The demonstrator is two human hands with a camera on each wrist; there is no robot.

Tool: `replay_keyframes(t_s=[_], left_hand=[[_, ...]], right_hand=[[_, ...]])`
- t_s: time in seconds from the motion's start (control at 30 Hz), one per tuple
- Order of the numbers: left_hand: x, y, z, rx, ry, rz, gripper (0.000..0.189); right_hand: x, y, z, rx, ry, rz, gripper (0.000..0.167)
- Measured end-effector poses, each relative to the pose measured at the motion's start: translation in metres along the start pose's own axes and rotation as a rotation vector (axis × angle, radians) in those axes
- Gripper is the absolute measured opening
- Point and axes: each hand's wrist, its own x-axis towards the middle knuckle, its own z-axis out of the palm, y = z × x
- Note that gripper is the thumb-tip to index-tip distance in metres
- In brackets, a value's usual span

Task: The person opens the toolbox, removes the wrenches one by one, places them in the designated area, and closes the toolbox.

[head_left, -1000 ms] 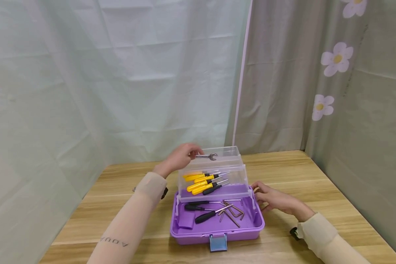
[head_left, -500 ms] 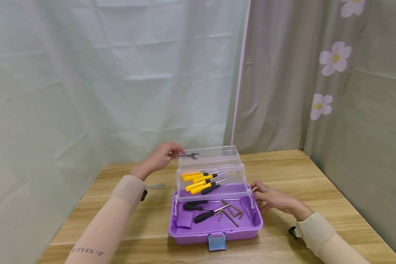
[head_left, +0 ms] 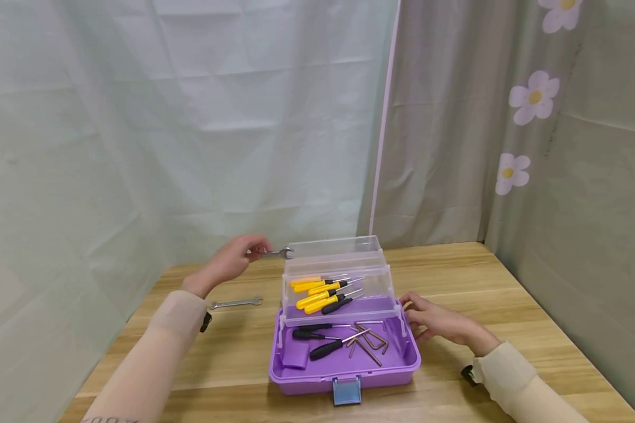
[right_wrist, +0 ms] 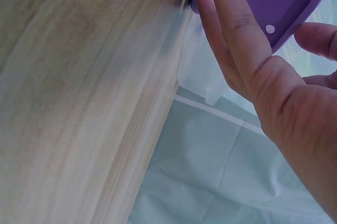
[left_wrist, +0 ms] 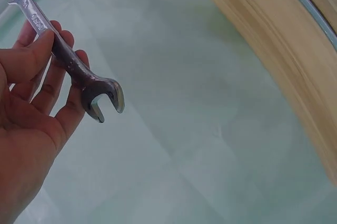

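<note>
My left hand (head_left: 231, 258) holds an open-end wrench (left_wrist: 73, 63) between thumb and fingers, raised left of the toolbox's lid. Both of its forked ends show in the left wrist view. A second wrench (head_left: 235, 304) lies on the table below that hand. The purple toolbox (head_left: 296, 386) stands with its clear lid (head_left: 333, 248) raised. My right hand (head_left: 439, 322) rests against the box's right side, fingers extended along the purple wall (right_wrist: 284, 3); some fingertips are hidden. Inside lie black-handled screwdrivers (head_left: 325, 350) and several hex keys (head_left: 369, 352).
Several yellow-handled screwdrivers (head_left: 317, 297) and a black-handled one show behind the clear tray panel (head_left: 376, 288). A blue latch (head_left: 346, 391) hangs at the box's front. Pale curtains (head_left: 264, 147) stand close behind the wooden table (head_left: 455, 276).
My left hand has moved left with the wrench, away from above the toolbox lid, uncovering the second wrench on the table. The right hand has stayed at the box's side.
</note>
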Motion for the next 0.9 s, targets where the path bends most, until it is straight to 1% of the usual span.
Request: replay_keyframes(t_s=[0.1,0.33,0.47,0.6,0.83,0.9], left_hand=[[-0.007,-0.004,-0.004,0.009,-0.005,0.0,0.035],[-0.025,-0.015,-0.014,-0.003,-0.03,-0.024,0.033],[-0.031,-0.021,-0.015,0.034,-0.036,-0.038,0.033],[-0.037,-0.026,-0.013,0.051,-0.055,-0.055,0.036],[-0.046,-0.037,-0.001,0.052,-0.107,-0.107,0.043],[-0.047,-0.04,0.002,0.047,-0.121,-0.109,0.045]], right_hand=[[0.001,0.0,0.0,-0.001,0.001,0.001,0.037],[0.001,0.001,0.0,0.005,-0.004,0.003,0.038],[0.001,0.002,0.0,0.003,-0.004,0.002,0.037],[0.0,0.002,-0.001,0.004,-0.008,-0.005,0.037],[-0.001,0.001,-0.002,0.009,-0.007,-0.005,0.037],[-0.001,0.001,-0.002,0.013,-0.008,-0.005,0.037]])
